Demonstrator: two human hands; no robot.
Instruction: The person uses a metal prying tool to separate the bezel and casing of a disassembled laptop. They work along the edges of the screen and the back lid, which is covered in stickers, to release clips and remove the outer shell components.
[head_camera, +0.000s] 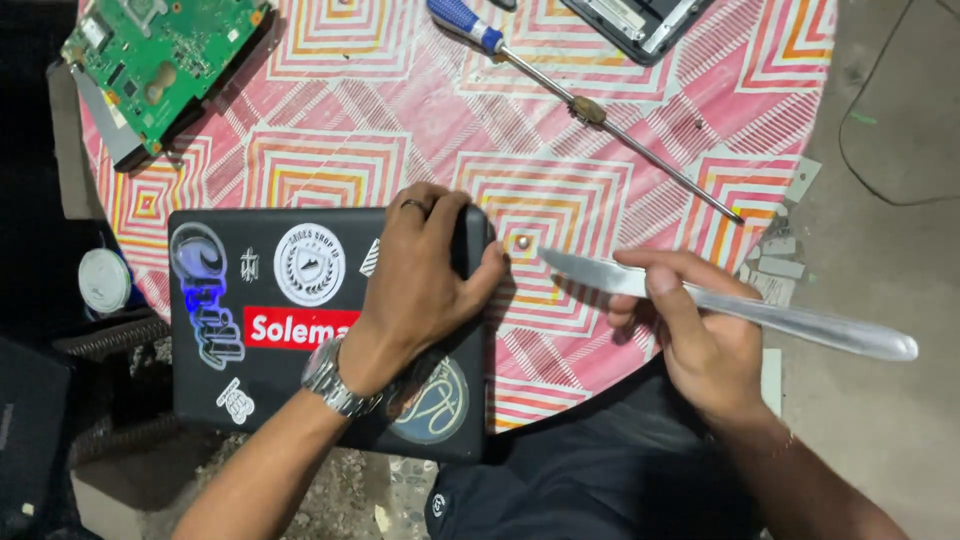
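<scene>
From my seat I see the left hand (425, 275) pressed flat over the right edge of a black, sticker-covered laptop (300, 330), fingers curled around its upper right corner, seemingly to pin it against the round table (400, 110) with its pink and orange patterned cloth. The laptop sits at seven o'clock on the table, its near edge overhanging the rim. The right hand (700, 345) is closed around a table knife (720, 305), held blade forward with the tip pointing toward nine o'clock at the laptop's right edge, close to it but not touching. A small silver screw (522, 241) lies just beside that corner. At one o'clock rests a long blue-handled screwdriver (580, 105); at eleven o'clock lies a green circuit board (160, 55).
</scene>
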